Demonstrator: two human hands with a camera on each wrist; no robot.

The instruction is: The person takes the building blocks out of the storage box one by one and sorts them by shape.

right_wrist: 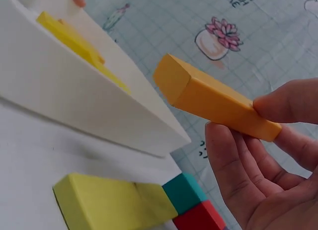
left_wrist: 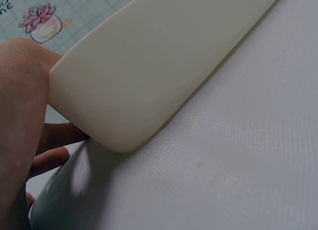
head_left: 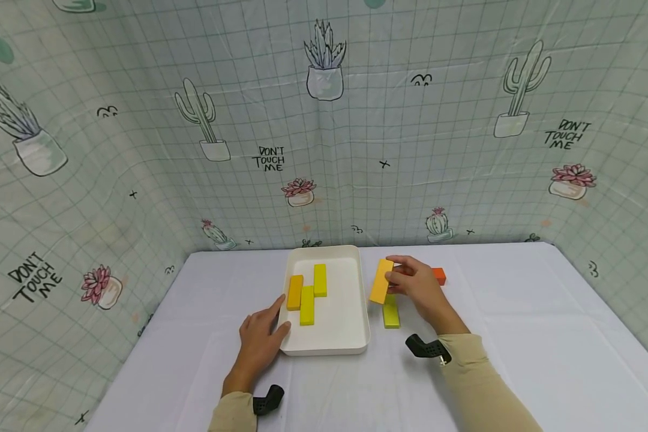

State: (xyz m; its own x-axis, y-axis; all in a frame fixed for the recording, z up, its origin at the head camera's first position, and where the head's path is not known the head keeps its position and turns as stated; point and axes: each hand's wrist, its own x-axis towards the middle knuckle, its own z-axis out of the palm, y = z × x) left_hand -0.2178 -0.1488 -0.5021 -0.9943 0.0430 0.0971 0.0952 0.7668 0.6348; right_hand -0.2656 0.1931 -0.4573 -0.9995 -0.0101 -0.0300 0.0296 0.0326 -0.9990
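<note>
My right hand [head_left: 418, 285] pinches an orange block [head_left: 381, 281] between thumb and fingers, just right of the white tray [head_left: 335, 342]. In the right wrist view the block is tilted and raised, its far end pointing toward the tray. Below it a yellow-green block [head_left: 391, 313] lies on the table. My left hand [head_left: 261, 336] rests at the tray's left side, with index finger and thumb touching the rim. Inside the tray are another orange block [head_left: 294, 293] and two yellow blocks, one in front [head_left: 306, 306] and one farther back [head_left: 320, 281].
A red block [head_left: 438, 276] shows partly behind the right hand. In the right wrist view a teal block [right_wrist: 184, 192] stands beside it, past the yellow-green one. A white cloth [head_left: 518, 324] covers the table, and a printed curtain [head_left: 356, 132] hangs behind it.
</note>
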